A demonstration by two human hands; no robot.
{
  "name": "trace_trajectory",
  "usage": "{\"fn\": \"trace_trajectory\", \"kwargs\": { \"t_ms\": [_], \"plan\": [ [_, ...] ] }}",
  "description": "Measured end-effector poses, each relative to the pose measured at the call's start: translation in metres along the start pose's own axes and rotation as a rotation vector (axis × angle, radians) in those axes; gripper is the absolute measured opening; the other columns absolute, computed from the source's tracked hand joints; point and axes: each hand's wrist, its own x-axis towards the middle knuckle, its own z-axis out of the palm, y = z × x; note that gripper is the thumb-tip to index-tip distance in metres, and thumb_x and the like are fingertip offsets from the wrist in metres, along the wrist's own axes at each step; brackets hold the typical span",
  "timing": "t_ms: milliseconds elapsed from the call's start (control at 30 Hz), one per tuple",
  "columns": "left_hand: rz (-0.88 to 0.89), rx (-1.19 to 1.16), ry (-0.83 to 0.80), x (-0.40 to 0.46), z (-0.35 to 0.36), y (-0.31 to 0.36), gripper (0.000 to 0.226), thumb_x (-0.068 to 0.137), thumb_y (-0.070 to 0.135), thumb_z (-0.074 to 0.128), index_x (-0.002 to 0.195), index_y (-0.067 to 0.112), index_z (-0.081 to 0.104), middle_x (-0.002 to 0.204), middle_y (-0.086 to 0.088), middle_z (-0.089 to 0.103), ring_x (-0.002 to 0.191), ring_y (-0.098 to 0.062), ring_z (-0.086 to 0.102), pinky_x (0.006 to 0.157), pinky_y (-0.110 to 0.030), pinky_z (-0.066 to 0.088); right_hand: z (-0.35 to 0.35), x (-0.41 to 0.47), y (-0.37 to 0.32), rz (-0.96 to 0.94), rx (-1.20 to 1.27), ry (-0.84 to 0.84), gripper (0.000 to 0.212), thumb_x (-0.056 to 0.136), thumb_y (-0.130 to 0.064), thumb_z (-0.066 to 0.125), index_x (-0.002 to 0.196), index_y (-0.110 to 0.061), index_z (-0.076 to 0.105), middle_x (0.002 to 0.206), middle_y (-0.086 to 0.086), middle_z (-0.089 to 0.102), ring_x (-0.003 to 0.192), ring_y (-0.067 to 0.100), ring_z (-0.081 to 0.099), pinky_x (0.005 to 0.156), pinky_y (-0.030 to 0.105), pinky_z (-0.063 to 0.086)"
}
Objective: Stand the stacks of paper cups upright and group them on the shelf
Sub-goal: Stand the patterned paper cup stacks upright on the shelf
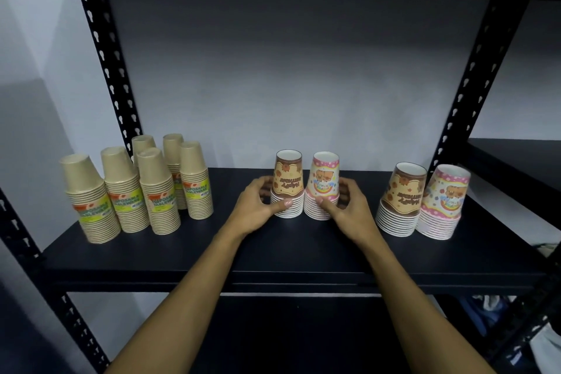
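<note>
While both hands cup a pair of printed stacks at mid-shelf, the step in hand looks like grouping rather than righting: every stack in view already stands rim-down on the black shelf (212, 246). The left hand (258, 208) is curled around the brown stack (287, 188), thumb across its lower rims; the right hand (349, 206) wraps the pink stack (322, 191) likewise, and the two stacks stand just beside each other, perhaps touching. To the right, well apart, a second brown stack (400, 200) and second pink stack (444, 203) lean together. At far left, six kraft stacks (139, 188) cluster, labelled. Next, I judge, the held pair should slide right to join its twins, kept level so the nested cups do not topple.
</note>
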Motion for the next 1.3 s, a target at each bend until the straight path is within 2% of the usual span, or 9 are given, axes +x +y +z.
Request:
{"fn": "trace_trajectory", "kwargs": {
  "t_ms": [100,233,333,533,667,867,967,1133,1300],
  "plan": [
    [0.015,0.017,0.002,-0.004,0.0,0.004,0.073,0.074,0.04,0.086,0.136,0.021,0.053,0.121,0.008,0.064,0.104,0.002,0.059,0.091,-0.02,0.047,0.002,-0.005,-0.005,0.015,0.002,-0.021,0.066,0.078,-0.033,0.083,0.131,-0.02,0.047,0.123,-0.006,0.062,0.106,-0.001,0.062,0.085,0.016,0.051],
    [0.02,0.032,-0.006,-0.008,0.001,0.007,0.074,0.075,0.041,0.085,0.139,0.022,0.052,0.122,0.007,0.064,0.105,0.0,0.059,0.088,-0.019,0.045,0.0,-0.014,-0.01,0.007,-0.031,-0.009,0.067,0.077,-0.038,0.082,0.13,-0.022,0.044,0.121,-0.009,0.061,0.104,-0.002,0.061,0.088,0.02,0.053],
    [0.033,0.035,-0.006,-0.019,0.004,0.008,0.073,0.074,0.039,0.085,0.137,0.021,0.053,0.119,0.009,0.065,0.104,0.004,0.059,0.085,-0.013,0.044,-0.008,-0.024,-0.01,-0.008,-0.046,-0.016,0.067,0.078,-0.04,0.081,0.129,-0.024,0.041,0.119,-0.013,0.058,0.105,-0.004,0.06,0.086,0.016,0.05],
    [0.037,0.035,0.009,-0.044,0.017,0.018,0.071,0.073,0.04,0.085,0.135,0.023,0.056,0.119,0.011,0.067,0.109,0.0,0.062,0.093,-0.018,0.046,-0.026,-0.039,0.0,-0.023,-0.047,-0.046,0.067,0.078,-0.043,0.08,0.13,-0.027,0.041,0.124,-0.014,0.059,0.11,0.001,0.061,0.092,0.022,0.052],
    [0.019,0.03,0.047,-0.058,0.022,0.028,0.07,0.073,0.044,0.084,0.134,0.024,0.055,0.12,0.012,0.066,0.109,0.001,0.061,0.092,-0.016,0.046,-0.029,-0.043,-0.003,-0.029,-0.046,-0.065,0.066,0.081,-0.036,0.079,0.132,-0.025,0.04,0.122,-0.015,0.057,0.105,-0.005,0.059,0.087,0.013,0.05],
    [-0.017,0.027,0.092,-0.077,0.029,0.04,0.071,0.07,0.045,0.087,0.131,0.024,0.058,0.118,0.011,0.068,0.109,-0.003,0.064,0.099,-0.026,0.051,-0.037,-0.052,-0.007,-0.043,-0.046,-0.106,0.064,0.083,-0.035,0.077,0.133,-0.022,0.037,0.12,-0.014,0.054,0.105,0.002,0.058,0.079,0.006,0.044],
    [-0.029,0.027,0.095,-0.089,0.035,0.045,0.074,0.068,0.048,0.086,0.132,0.024,0.058,0.119,0.01,0.069,0.109,-0.005,0.065,0.1,-0.03,0.052,-0.048,-0.063,-0.006,-0.059,-0.051,-0.127,0.061,0.084,-0.035,0.076,0.13,-0.022,0.038,0.121,-0.013,0.055,0.102,-0.001,0.059,0.078,0.007,0.045],
    [-0.018,0.044,0.08,-0.107,0.058,0.065,0.073,0.067,0.052,0.084,0.13,0.028,0.058,0.119,0.013,0.068,0.108,-0.005,0.065,0.099,-0.033,0.053,-0.081,-0.084,-0.003,-0.079,-0.052,-0.13,0.056,0.084,-0.037,0.076,0.126,-0.029,0.039,0.116,-0.02,0.057,0.098,-0.019,0.056,0.075,-0.001,0.044],
    [0.024,0.059,0.016,-0.108,0.096,0.09,0.065,0.07,0.045,0.086,0.127,0.032,0.059,0.115,0.015,0.069,0.104,-0.002,0.066,0.097,-0.034,0.054,-0.133,-0.098,0.004,-0.063,-0.09,-0.124,0.054,0.085,-0.034,0.075,0.127,-0.03,0.04,0.113,-0.026,0.058,0.1,-0.018,0.056,0.078,0.004,0.046]
  ]
}}
